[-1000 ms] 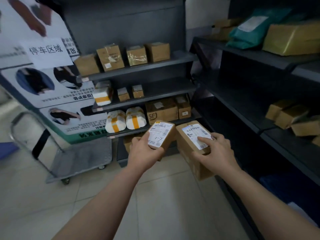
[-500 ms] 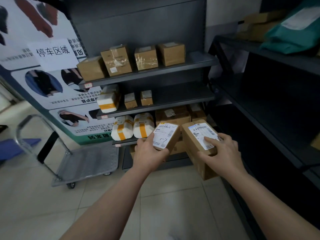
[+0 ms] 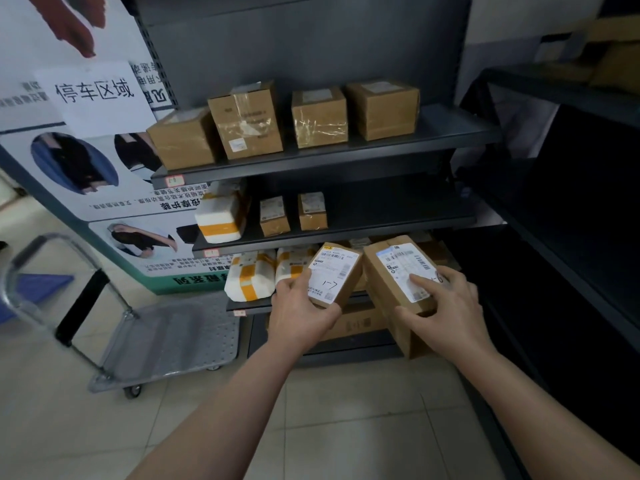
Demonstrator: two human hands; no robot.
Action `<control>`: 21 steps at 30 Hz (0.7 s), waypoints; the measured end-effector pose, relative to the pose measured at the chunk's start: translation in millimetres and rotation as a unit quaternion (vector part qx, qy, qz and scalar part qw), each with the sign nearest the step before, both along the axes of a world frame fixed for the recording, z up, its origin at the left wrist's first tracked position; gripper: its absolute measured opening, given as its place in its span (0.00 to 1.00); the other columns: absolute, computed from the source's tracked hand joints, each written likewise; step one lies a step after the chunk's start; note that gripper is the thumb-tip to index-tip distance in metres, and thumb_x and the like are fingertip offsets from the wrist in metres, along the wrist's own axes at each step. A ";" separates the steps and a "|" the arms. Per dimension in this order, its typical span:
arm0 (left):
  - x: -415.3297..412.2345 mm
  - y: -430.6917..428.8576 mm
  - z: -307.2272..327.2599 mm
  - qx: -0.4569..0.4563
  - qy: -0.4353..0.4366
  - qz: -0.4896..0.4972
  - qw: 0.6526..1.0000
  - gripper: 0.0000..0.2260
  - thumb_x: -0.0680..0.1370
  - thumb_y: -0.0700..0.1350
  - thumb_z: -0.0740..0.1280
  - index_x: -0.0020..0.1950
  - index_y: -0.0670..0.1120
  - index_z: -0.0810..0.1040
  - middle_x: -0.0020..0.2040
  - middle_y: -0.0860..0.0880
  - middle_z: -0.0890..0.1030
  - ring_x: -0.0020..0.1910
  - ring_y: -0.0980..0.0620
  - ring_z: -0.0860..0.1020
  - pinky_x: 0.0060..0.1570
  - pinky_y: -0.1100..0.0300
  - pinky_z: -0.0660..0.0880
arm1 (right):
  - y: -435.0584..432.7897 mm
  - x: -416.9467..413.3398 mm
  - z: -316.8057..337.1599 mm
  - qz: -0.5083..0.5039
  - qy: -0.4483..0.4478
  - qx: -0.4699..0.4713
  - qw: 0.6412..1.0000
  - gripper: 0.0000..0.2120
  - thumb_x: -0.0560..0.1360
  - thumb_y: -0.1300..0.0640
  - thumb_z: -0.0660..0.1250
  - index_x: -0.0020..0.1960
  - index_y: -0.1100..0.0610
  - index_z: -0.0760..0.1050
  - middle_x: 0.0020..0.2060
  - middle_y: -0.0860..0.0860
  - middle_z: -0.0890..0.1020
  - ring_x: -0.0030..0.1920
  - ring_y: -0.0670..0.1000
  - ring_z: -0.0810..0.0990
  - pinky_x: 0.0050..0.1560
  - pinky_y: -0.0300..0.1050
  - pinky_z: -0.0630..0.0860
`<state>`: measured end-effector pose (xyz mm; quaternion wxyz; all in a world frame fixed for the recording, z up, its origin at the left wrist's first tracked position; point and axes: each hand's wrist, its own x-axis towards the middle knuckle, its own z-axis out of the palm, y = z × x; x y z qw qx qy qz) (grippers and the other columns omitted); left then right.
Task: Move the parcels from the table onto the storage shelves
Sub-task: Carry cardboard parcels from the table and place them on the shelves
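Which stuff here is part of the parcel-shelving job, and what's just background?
Job:
- small labelled parcel, held in left hand
- larger labelled parcel, held in right hand
- grey shelf unit straight ahead

Background:
- boxes already shelved
- flatbed trolley
- wall poster
- paper sign
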<state>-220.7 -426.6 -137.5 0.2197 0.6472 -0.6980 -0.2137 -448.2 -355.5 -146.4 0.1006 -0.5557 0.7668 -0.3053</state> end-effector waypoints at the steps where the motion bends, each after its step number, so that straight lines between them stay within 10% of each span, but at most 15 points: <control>1: 1.8 -5.7 -2.1 0.000 -0.002 0.001 1.000 0.43 0.64 0.60 0.69 0.77 0.54 0.58 0.65 0.47 0.64 0.64 0.48 0.66 0.51 0.57 0.70 | -4.5 1.7 -0.4 0.005 -0.002 -0.003 1.000 0.35 0.63 0.33 0.68 0.68 0.42 0.71 0.69 0.45 0.60 0.68 0.49 0.57 0.67 0.54 0.62; 21: -30.2 -93.8 16.7 -0.010 0.009 0.009 1.000 0.42 0.66 0.60 0.70 0.77 0.54 0.58 0.66 0.47 0.64 0.65 0.48 0.67 0.52 0.58 0.68 | -103.1 -33.5 15.3 0.023 0.013 -0.005 1.000 0.34 0.65 0.36 0.70 0.69 0.44 0.70 0.69 0.46 0.61 0.68 0.50 0.58 0.66 0.56 0.64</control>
